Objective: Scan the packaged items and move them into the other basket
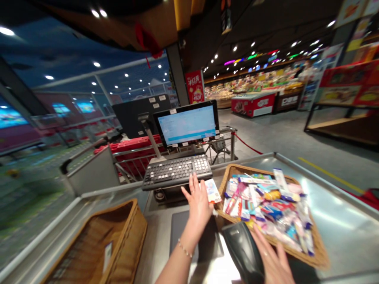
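Observation:
My left hand point(197, 197) is palm down with fingers spread, its fingertips at the near edge of a black keyboard point(177, 170). Just right of its fingers is a printed white card point(212, 190) beside a wicker basket point(226, 179). That basket is heaped with small packaged items point(266, 201) in coloured wrappers. My right hand point(274, 258) is at the basket's near edge, fingers stretched out, alongside a black device point(244, 250) that looks like a barcode scanner. Whether the hand touches the device I cannot tell. Part of the right hand is cut off below.
A lit monitor point(188, 125) stands behind the keyboard. On the left of the metal counter point(334, 213) is a second wicker basket point(130, 236) with a white tag-like piece point(107, 256) inside. A dark flat pad point(180, 228) lies under my left forearm. Shopping carts point(139, 157) stand beyond.

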The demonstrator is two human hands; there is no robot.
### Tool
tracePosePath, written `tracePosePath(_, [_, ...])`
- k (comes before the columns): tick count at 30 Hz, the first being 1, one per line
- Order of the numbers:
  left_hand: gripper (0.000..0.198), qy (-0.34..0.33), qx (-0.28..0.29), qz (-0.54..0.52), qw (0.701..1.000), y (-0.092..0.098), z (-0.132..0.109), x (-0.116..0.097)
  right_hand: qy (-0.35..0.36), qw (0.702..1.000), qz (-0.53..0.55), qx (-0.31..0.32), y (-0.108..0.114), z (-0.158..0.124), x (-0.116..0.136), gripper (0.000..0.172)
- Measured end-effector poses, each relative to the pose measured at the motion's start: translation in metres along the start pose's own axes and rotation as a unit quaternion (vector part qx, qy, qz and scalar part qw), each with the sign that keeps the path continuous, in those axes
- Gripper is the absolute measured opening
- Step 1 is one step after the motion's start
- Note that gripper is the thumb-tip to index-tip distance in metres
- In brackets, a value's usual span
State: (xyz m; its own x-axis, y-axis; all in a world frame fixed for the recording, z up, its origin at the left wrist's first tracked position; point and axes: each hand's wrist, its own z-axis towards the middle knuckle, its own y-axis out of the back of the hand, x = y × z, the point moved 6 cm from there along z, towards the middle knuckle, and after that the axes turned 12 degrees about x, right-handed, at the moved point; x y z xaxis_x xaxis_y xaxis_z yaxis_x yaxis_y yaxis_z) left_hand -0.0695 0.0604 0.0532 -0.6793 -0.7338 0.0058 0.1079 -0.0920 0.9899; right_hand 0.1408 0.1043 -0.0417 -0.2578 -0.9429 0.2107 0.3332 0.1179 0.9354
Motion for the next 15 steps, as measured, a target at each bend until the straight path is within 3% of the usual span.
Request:
tracePosePath(3, [0.071, 0.004, 0.002, 0.001, 1.0, 0.0, 0.0, 0.005, 0.021, 1.0, -0.011, 0.018, -0.004, 0.002, -0.002, 0.083])
tracePosePath(8, [0.072, 0.018, 0.009, -0.003, 1.0, 0.003, -0.002, 0.01, 0.043, 0.999, -0.017, -0.002, 0.002, 0.005, 0.002, 0.091])
tracePosePath(14, [0.074, 0.025, 0.013, 0.004, 1.0, 0.0, -0.003, 0.017, 0.068, 0.996, -0.045, -0.025, 0.013, 0.009, 0.018, 0.092])
tracePosePath(15, [0.074, 0.026, 0.013, 0.006, 1.0, -0.001, -0.002, 0.018, 0.045, 0.998, -0.042, -0.027, 0.015, 0.01, 0.02, 0.091])
